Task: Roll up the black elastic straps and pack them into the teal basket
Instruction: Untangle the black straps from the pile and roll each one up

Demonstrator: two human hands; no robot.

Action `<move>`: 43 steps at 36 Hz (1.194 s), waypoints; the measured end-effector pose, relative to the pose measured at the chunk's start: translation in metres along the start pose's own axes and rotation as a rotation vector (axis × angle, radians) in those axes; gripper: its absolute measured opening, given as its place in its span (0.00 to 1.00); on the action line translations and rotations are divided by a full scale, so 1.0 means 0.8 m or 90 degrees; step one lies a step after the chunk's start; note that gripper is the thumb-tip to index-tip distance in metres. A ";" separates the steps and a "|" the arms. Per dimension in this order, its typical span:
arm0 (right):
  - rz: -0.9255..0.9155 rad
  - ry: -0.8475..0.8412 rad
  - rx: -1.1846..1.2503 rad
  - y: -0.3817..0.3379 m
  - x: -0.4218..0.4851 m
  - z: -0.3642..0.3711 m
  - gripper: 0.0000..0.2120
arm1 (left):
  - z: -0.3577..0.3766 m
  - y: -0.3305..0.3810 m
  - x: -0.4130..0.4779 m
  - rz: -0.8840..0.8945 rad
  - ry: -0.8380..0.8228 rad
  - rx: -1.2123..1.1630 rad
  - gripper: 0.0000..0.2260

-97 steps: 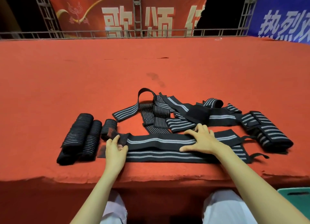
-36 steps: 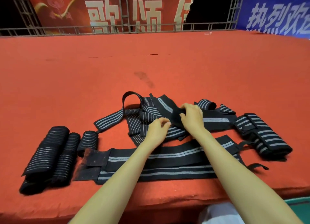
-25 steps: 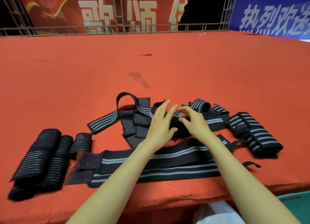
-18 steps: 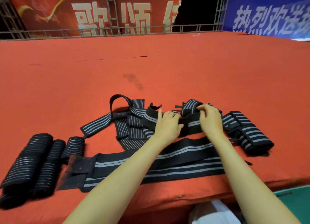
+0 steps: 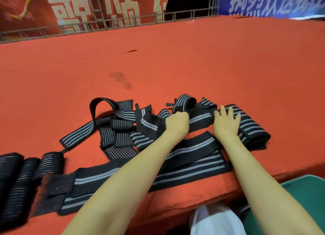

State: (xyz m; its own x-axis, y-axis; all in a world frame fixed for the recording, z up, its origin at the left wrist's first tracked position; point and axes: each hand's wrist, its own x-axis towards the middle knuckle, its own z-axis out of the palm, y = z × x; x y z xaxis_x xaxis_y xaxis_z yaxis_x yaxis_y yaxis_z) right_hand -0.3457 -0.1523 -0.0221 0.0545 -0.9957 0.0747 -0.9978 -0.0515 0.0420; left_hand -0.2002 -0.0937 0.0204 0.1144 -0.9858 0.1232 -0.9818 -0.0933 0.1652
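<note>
The left hand [image 5: 176, 123] is curled into a fist on a two-striped strap [image 5: 200, 119] that runs across to the right hand [image 5: 226, 124]. Its fingertips are hidden, so it seems to grip the strap rather than merely press it. The right hand lies palm down with its fingers spread, resting where that strap meets a folded bundle [image 5: 253, 131] just to its right. Left of the left hand lies a tangle of loose straps [image 5: 119, 127]. Under both forearms a long flat strap [image 5: 193, 166] stretches along the red surface [image 5: 175, 58]. Rolled straps [image 5: 19, 175] sit far to the left, and the teal basket [image 5: 309, 196] stands below the surface edge, beside the right forearm.
</note>
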 end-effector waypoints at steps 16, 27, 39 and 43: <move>-0.002 0.011 0.067 0.000 0.003 0.001 0.23 | -0.093 -0.089 -0.048 -0.072 0.044 -0.242 0.08; -0.075 0.086 0.828 -0.066 -0.077 -0.049 0.07 | -0.104 -0.125 -0.096 -0.037 0.107 -0.411 0.13; -0.219 -0.184 1.050 -0.171 -0.143 -0.083 0.11 | -0.091 -0.162 -0.163 -0.205 0.147 -0.734 0.09; -0.425 -0.192 0.920 -0.172 -0.159 -0.087 0.15 | -0.109 -0.177 -0.173 -0.287 0.152 -0.959 0.05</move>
State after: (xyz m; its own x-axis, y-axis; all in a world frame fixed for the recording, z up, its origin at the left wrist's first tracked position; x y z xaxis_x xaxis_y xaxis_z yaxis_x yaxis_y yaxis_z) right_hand -0.2128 -0.0135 0.0322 0.6352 -0.7364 0.2328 -0.0112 -0.3102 -0.9506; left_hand -0.0637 0.0683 0.0650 0.5048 -0.8594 -0.0810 0.1618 0.0020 0.9868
